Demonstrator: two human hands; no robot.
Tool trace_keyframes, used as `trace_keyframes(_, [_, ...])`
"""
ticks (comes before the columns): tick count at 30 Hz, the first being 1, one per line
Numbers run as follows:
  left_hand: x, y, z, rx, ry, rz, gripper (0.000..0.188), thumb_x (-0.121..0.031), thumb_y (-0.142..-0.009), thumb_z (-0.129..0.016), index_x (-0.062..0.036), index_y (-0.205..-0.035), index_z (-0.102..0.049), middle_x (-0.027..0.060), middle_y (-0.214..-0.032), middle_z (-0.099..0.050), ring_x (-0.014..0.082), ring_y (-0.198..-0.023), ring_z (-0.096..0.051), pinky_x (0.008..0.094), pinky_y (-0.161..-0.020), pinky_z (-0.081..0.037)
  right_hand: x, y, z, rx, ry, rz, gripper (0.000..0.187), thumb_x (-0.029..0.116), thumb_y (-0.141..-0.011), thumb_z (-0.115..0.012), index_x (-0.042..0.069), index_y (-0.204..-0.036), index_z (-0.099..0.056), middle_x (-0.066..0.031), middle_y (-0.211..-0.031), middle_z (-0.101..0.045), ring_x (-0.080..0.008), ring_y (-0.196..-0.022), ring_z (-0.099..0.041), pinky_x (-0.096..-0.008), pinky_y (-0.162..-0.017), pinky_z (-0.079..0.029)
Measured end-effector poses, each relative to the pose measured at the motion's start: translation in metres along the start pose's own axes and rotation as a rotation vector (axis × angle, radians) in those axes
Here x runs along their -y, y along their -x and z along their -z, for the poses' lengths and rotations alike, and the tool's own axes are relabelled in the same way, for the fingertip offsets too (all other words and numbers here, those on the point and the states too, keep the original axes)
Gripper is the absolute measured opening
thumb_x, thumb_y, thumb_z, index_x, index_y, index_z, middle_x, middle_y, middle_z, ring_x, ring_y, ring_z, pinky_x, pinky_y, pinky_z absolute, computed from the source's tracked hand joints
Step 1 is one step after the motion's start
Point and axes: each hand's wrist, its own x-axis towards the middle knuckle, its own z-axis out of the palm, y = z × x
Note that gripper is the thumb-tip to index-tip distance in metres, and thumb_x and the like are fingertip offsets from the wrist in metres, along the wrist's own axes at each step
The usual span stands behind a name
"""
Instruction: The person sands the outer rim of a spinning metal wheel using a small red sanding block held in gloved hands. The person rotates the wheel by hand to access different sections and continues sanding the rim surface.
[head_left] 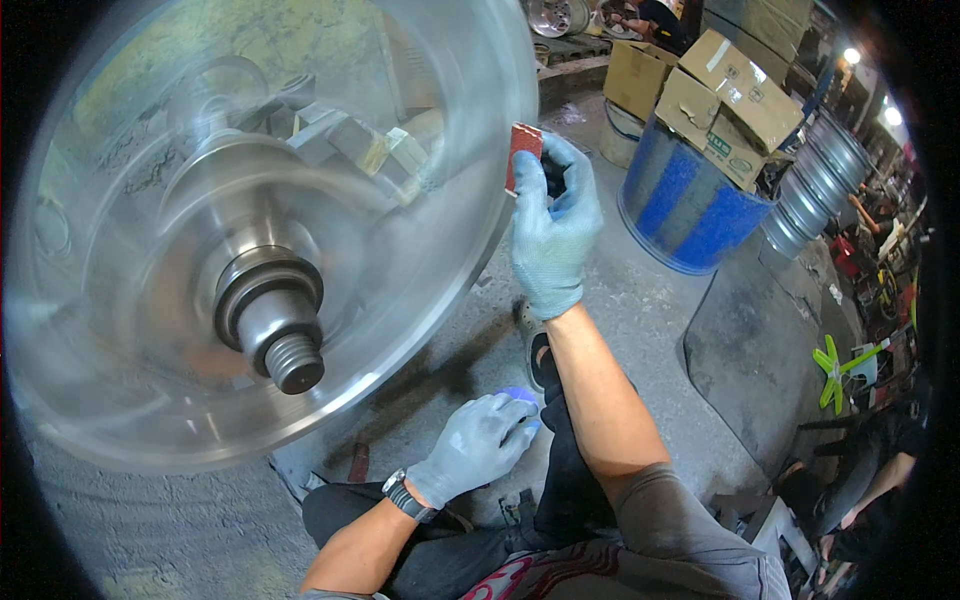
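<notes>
A large metal wheel [505, 215], blurred as if spinning, fills the upper left. It sits on a shaft with a threaded end [295, 365]. My right hand [556, 225], in a light blue-grey glove, pinches a piece of red sandpaper [523, 150] at the wheel's right rim; whether it touches the metal I cannot tell. Lower down, over my lap, my left hand [472, 445] wears a similar glove and closes around a small purple-blue object [520, 397]. Its kind is mostly hidden by the fingers. A dark watch [408, 495] circles my left wrist.
Right of the wheel stands a blue drum [690, 195] topped with cardboard boxes [740, 95]. Stacked metal rims [820, 180] are behind it. A dark mat [750, 350] covers floor at right, near a green star-shaped base [832, 372]. Another person [870, 480] sits at lower right.
</notes>
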Motion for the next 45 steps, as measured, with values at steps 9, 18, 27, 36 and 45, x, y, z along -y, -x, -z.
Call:
trace_keyframes(9, [0.002,0.0,-0.001,-0.004,0.011,-0.004,0.021,-0.022,-0.098,-0.069,-0.0069,-0.114,-0.072,0.0201,-0.096,-0.067,0.0425,-0.088,-0.066,0.0517,-0.077,-0.052,0.008,0.007,-0.005,0.014,0.049,0.03,0.022,0.006,-0.102,-0.07,0.002,-0.123,-0.07,-0.0104,-0.106,-0.066,-0.0214,-0.094,-0.063,-0.0349,-0.084,-0.054])
trace_keyframes(18, [0.002,-0.001,-0.001,-0.011,0.018,-0.003,0.024,-0.022,-0.099,-0.069,-0.0062,-0.117,-0.072,0.0203,-0.099,-0.068,0.041,-0.092,-0.068,0.0504,-0.08,-0.053,0.012,0.014,-0.011,0.022,0.054,0.067,0.022,0.006,-0.1,-0.071,0.003,-0.122,-0.071,-0.0087,-0.103,-0.067,-0.0194,-0.09,-0.062,-0.0325,-0.079,-0.052])
trace_keyframes(27, [0.003,0.0,-0.002,-0.027,0.028,-0.026,0.026,-0.021,-0.097,-0.071,-0.005,-0.118,-0.071,0.02,-0.1,-0.069,0.041,-0.092,-0.068,0.0504,-0.081,-0.054,0.022,0.018,-0.016,0.041,0.089,0.166,0.021,0.003,-0.099,-0.07,0.003,-0.12,-0.071,-0.0104,-0.103,-0.069,-0.0227,-0.087,-0.062,-0.0347,-0.079,-0.052])
trace_keyframes(36, [0.005,0.001,-0.003,-0.041,0.032,-0.032,0.026,-0.018,-0.095,-0.072,-0.0028,-0.116,-0.071,0.0205,-0.099,-0.069,0.0405,-0.092,-0.068,0.0503,-0.081,-0.054,0.033,0.027,-0.024,0.073,0.123,0.224,0.022,0.0,-0.097,-0.072,0.002,-0.118,-0.072,-0.0095,-0.099,-0.069,-0.0213,-0.084,-0.06,-0.0339,-0.075,-0.051])
trace_keyframes(45, [0.004,0.001,-0.003,-0.039,0.009,-0.031,0.026,-0.02,-0.096,-0.071,-0.0017,-0.114,-0.072,0.0211,-0.101,-0.07,0.0417,-0.093,-0.068,0.0504,-0.083,-0.054,0.031,0.028,-0.029,0.057,0.124,0.355,0.023,-0.001,-0.096,-0.073,0.001,-0.119,-0.072,-0.0093,-0.095,-0.069,-0.0218,-0.078,-0.059,-0.034,-0.071,-0.05])
